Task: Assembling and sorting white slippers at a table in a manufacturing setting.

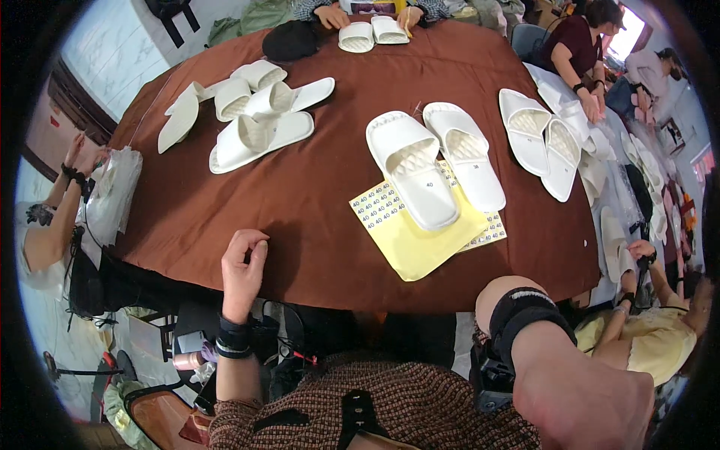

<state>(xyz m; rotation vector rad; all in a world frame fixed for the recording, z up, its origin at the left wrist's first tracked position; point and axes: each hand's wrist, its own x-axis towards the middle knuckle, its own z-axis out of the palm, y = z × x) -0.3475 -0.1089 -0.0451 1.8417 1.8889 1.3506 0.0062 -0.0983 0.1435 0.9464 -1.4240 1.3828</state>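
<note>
My left hand rests at the near edge of the brown cloth-covered table, fingers loosely curled in and nothing seen in them. Close to me at the lower right is my right hand, raised off the table with its back toward the view; its fingers are hidden. A black band circles each wrist. Right of centre, a white slipper and its mate lie side by side, toes pointing away. They partly cover a yellow sheet and white label sheets with small printed marks. Neither hand touches them.
More white slippers lie in a loose group at the far left, and another pair at the right edge. Across the table, another person's hands are at two slippers beside a black cap. Co-workers sit left and right.
</note>
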